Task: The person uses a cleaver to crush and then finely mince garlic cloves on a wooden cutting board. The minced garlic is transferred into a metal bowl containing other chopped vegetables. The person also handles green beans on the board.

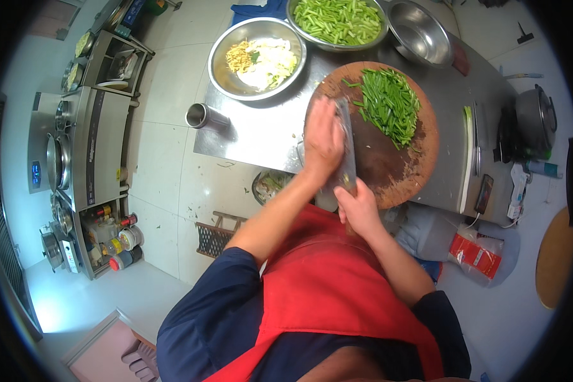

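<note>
My right hand [360, 207] grips the handle of a cleaver [347, 148], whose blade points away from me over the near left part of a round wooden chopping board [427, 167]. Flat against the left side of the blade lies my left hand [324, 138], its fingers stretched out. Cut green stalks, which look like chives or scallions [391, 105], are heaped on the far right part of the board. The blade's lower edge cannot be made out.
Beyond the board stand a steel bowl of cut pale vegetables [219, 71], a bowl of chopped green stems [339, 24] and a steel bowl [418, 33]. A metal cup [205, 117] is at the table's left; long stalks [468, 157] and a phone [483, 193] lie right.
</note>
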Demonstrator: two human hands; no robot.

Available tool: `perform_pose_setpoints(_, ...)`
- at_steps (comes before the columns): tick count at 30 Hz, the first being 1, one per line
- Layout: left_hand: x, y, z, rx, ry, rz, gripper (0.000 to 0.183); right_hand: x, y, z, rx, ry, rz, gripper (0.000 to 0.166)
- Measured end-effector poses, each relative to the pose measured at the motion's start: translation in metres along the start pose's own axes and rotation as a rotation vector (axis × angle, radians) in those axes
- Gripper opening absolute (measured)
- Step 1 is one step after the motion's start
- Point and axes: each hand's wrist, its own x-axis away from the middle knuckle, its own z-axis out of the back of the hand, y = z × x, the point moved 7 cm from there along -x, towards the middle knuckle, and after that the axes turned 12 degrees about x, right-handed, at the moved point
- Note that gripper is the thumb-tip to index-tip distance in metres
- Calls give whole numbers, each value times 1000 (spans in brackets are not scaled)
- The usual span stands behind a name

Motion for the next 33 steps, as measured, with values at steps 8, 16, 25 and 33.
perform_pose_setpoints(8,-139,-164,100,-250,91,195,30,-143,-119,-107,-111,-230,-37,22)
perform_pose_setpoints(16,-164,-262,132,-554,-6,517,33,-152,-126,-103,-118,-181,-110,21)
perform_pose_setpoints(25,-138,-196,109,-424,-170,336,63,-175,-137,-116,-181,-147,-64,22)
perform_pose_setpoints(33,-141,-254,131,-522,-167,314,42,-151,-154,-94,-245,-116,15,24)
